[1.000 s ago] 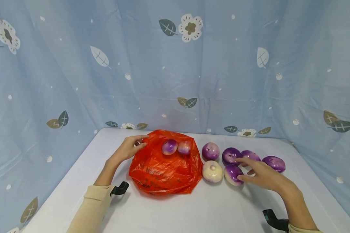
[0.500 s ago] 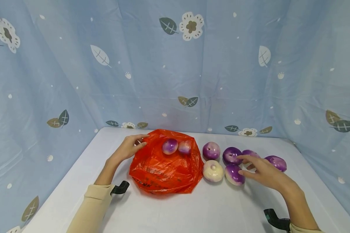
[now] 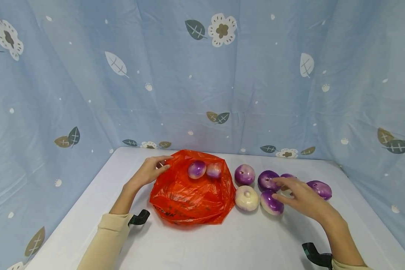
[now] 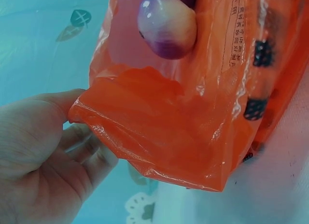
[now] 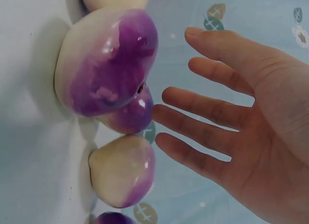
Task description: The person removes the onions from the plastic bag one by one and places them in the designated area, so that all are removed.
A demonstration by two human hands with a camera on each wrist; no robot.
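My left hand (image 3: 147, 173) pinches the left edge of a red plastic bag (image 3: 185, 197), thumb and fingers on either side of the film in the left wrist view. Inside the bag lie two purple-and-white, turnip-like vegetables; the nearer one (image 4: 166, 26) shows glossy through its mouth. My right hand (image 3: 302, 197) hovers over the row to the right, fingers spread and nothing between them. Closest to its thumb is a purple turnip-like vegetable (image 3: 271, 202) with a pale base, which stands large in the right wrist view (image 5: 108, 62). Behind it sits a darker one (image 3: 267, 180).
A pale turnip-like vegetable (image 3: 246, 198) and a mauve one (image 3: 245, 174) sit just right of the bag. Another purple one (image 3: 319, 189) lies farther right, and one is partly hidden behind my right hand. A blue patterned curtain (image 3: 175, 75) backs the white table (image 3: 222, 247).
My right hand has lifted slightly and shifted a little toward the back over the vegetables. The left hand and the bag stay where they were.
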